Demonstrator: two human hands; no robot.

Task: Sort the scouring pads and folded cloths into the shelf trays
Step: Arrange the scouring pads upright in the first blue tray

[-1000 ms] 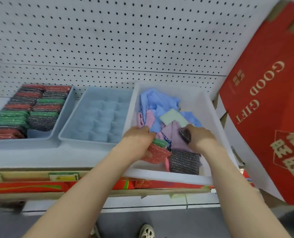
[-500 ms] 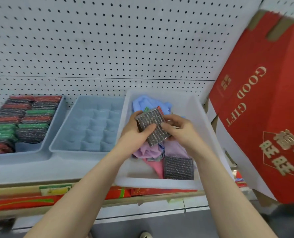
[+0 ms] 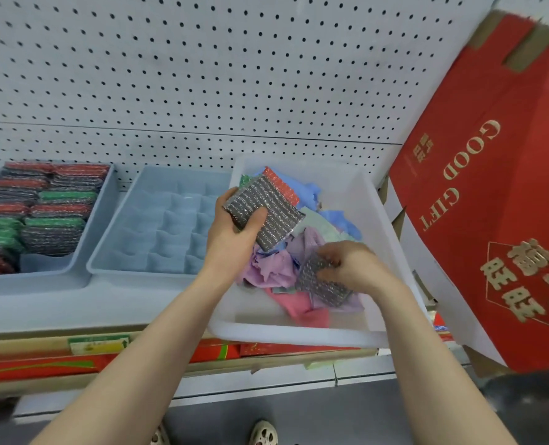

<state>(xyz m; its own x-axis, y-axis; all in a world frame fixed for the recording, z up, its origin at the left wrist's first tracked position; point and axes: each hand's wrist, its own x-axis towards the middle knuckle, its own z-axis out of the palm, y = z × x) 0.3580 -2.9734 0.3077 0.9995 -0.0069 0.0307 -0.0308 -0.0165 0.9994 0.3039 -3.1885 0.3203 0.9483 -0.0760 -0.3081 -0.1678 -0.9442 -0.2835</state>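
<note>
My left hand (image 3: 234,236) holds a small stack of scouring pads (image 3: 266,210) above the white bin (image 3: 299,332); a silver-grey pad is on top, with a red and a green one behind. My right hand (image 3: 353,268) is lower in the bin, fingers closed on another silver-grey scouring pad (image 3: 318,281) that lies on the loose cloths (image 3: 276,271), which are pink, lilac, blue and pale green. To the left stands a blue divided tray (image 3: 112,252) with bare compartments. At far left a blue tray (image 3: 83,252) holds rows of red, green and grey pads (image 3: 42,213).
A white pegboard wall (image 3: 202,75) backs the shelf. A large red "GOOD GIFT" carton (image 3: 491,203) leans in at the right, close to the bin. Red packages (image 3: 42,367) lie on the shelf below. Shoes (image 3: 263,435) show on the floor.
My right hand has let go of the stack and dropped to the grey pad lying lower in the bin. My left hand keeps the stack, lifted slightly.
</note>
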